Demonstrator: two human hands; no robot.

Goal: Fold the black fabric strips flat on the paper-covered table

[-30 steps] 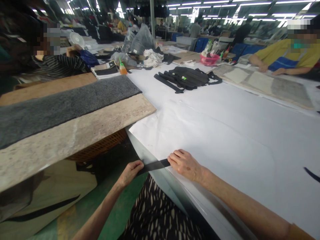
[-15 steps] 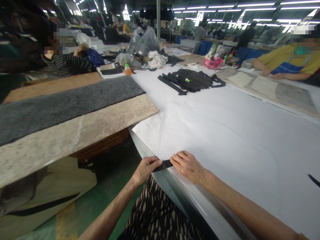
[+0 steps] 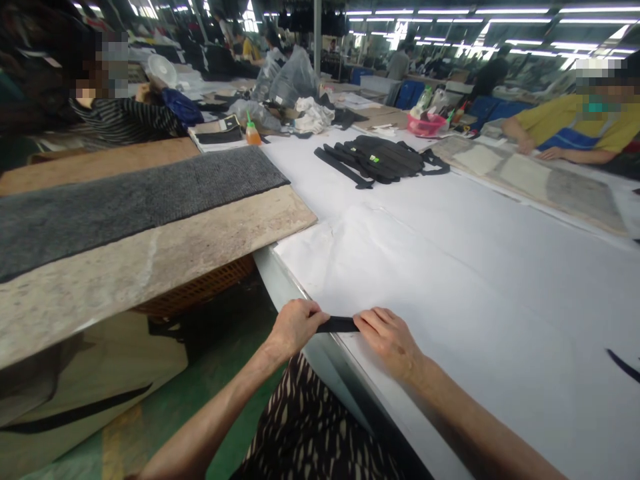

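Observation:
A short black fabric strip (image 3: 339, 325) stretches between my two hands at the near edge of the white-covered table (image 3: 425, 267). My left hand (image 3: 296, 323) pinches its left end, just off the table's edge. Its right end is gripped by the fingers of my right hand (image 3: 387, 339), which is over the white surface. The parts of the strip inside my fingers are hidden. Farther back on the table lies a pile of black fabric pieces (image 3: 385, 159) with small green-and-white labels.
A board (image 3: 240, 220) with a grey textured cloth (image 3: 150, 197) extends on the left. An orange-filled bottle (image 3: 253, 132) and pink basket (image 3: 427, 125) stand behind. Another black strip (image 3: 623, 365) lies at right. A person in yellow (image 3: 565, 120) sits across; another in stripes (image 3: 125, 120) is at left.
Both hands have shifted slightly right, still holding the strip. More of the strip now shows between them, and it lies more level. The view has shifted slightly.

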